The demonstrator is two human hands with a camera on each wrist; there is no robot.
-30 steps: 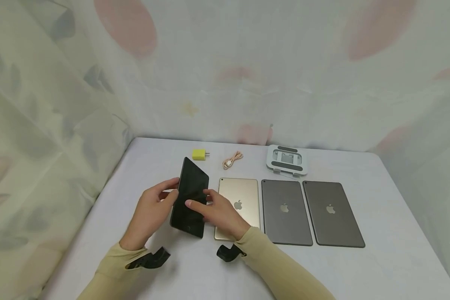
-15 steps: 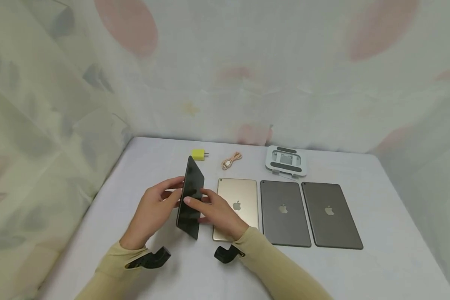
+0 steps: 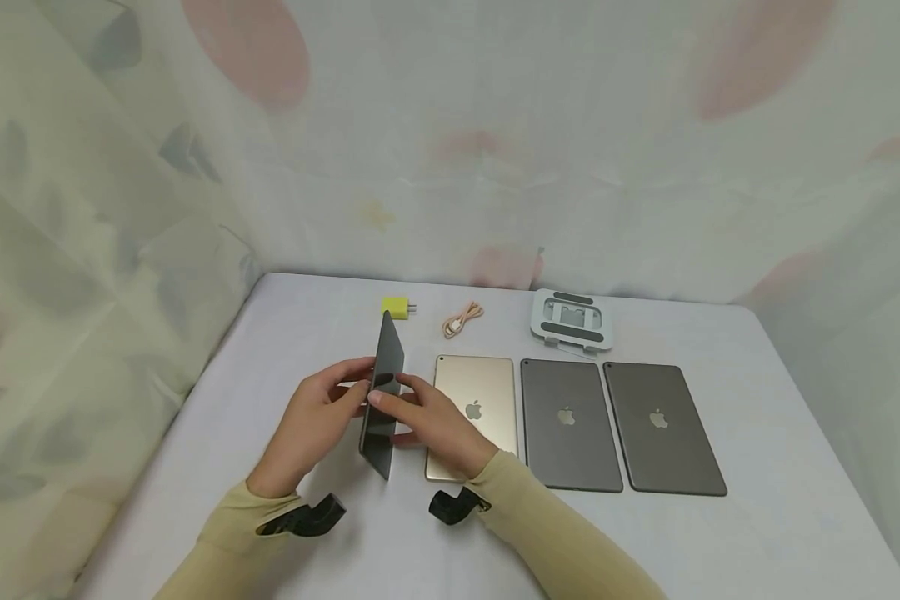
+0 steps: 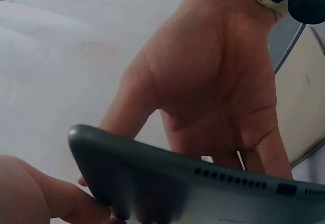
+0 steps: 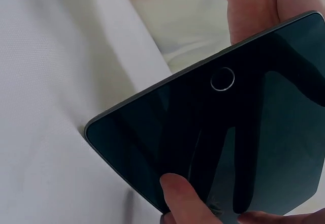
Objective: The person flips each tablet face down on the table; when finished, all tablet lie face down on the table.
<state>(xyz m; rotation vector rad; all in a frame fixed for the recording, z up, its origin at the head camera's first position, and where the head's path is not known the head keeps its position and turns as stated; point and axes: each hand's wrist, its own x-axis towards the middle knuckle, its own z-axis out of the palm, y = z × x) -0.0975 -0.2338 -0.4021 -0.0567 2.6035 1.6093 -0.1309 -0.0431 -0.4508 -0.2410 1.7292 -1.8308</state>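
Observation:
A black tablet (image 3: 390, 354) is held on edge above the table, nearly edge-on in the head view. My left hand (image 3: 311, 425) grips its left edge. With the thumb on the dark screen and the other fingers at the right edge, my right hand (image 3: 438, 421) holds it from the other side. In the right wrist view the tablet's screen (image 5: 274, 122) shows a round home button and reflections of fingers. Speaker holes and a charging port line the tablet's bottom edge (image 4: 244, 181) in the left wrist view. Some fingertips are hidden behind the tablet.
Face down on the table lie a gold tablet (image 3: 480, 396) and two grey tablets (image 3: 570, 450) (image 3: 671, 450) in a row. Behind them are a yellow charger plug (image 3: 395, 308), a coiled pinkish cable (image 3: 462, 320) and a folded white stand (image 3: 572, 321). Patterned curtains surround the table.
Both hands have turned the tablet from showing much of its screen to nearly edge-on. It has shifted slightly to the right. The things on the table stay put.

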